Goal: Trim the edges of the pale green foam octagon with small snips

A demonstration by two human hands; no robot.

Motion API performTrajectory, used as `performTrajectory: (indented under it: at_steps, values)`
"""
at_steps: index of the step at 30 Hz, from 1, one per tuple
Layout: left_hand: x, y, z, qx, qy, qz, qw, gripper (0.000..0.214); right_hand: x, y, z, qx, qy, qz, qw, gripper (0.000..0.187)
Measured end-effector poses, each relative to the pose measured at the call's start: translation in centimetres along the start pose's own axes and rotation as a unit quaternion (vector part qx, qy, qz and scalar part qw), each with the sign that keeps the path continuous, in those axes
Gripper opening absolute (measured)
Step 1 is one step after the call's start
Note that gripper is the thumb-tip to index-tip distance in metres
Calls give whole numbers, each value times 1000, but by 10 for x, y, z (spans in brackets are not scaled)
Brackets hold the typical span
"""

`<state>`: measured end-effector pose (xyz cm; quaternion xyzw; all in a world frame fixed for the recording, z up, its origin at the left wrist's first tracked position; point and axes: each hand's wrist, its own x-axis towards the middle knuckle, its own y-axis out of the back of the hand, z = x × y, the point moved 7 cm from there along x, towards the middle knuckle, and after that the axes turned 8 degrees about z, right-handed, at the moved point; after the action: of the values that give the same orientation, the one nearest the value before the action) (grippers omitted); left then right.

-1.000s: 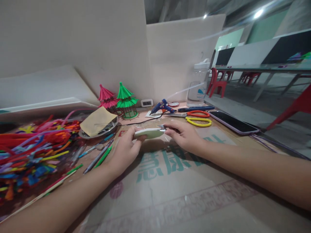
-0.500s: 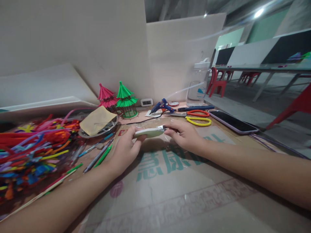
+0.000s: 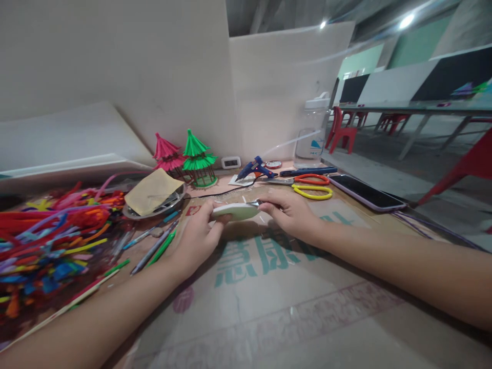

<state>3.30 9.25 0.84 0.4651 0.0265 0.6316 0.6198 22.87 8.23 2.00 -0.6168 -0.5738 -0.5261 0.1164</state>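
Note:
My left hand (image 3: 198,233) is closed on the left end of a flat pale green and white piece (image 3: 235,210), held just above the cardboard sheet (image 3: 269,287). My right hand (image 3: 289,212) pinches the piece's right end, where a small shiny bit shows between the fingertips; I cannot make out what it is. Both forearms rest low over the cardboard with green printed characters.
A heap of coloured pipe cleaners (image 3: 46,241) lies at left, with pens (image 3: 154,248) and a metal plate (image 3: 163,205) under yellow paper. Behind stand pink (image 3: 167,154) and green (image 3: 198,159) pagoda models, a blue glue gun (image 3: 255,168), scissors (image 3: 313,185), a phone (image 3: 365,192) and a bottle (image 3: 312,133).
Hardly anything differs: both hands keep their hold on the pale piece in the same place, and the view has drifted slightly.

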Motion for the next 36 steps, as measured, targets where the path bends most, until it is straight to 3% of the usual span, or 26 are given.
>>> performTrajectory:
  at_steps: [6,11,15,36]
  values:
    - [1,3,1,0,-4,23,1000,5,0,2,10,-5,-56,43,998,23]
    - [1,2,4,6,-21,18,1000,3,-1,-1,0,-5,-8,6,1000,24]
    - [-1,0,11,9,-51,-4,999,15,-2,-2,-9,-6,25,-10,1000,24]
    - [0,-1,10,23,-21,-15,999,14,-1,-3,-12,-5,42,4,999,19]
